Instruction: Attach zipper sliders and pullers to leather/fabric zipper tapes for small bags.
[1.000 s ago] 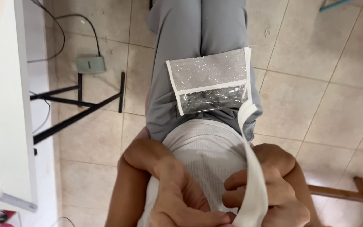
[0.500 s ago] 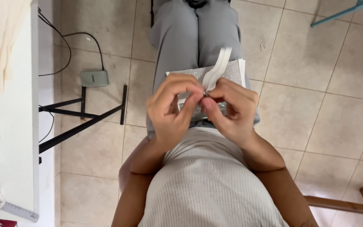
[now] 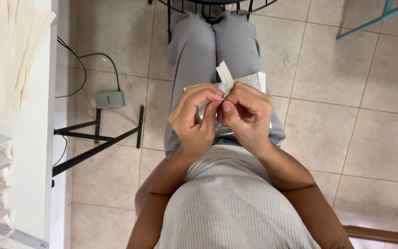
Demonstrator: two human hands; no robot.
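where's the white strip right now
In the head view, centre frame: the white strip pokes up from between the left hand and right hand, above the lap.

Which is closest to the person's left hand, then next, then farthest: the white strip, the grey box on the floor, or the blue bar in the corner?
From the left hand:
1. White strip, pinched at the fingertips, sticking up.
2. Grey box, on the floor tiles to the picture's left.
3. Blue bar, top right corner, farthest.
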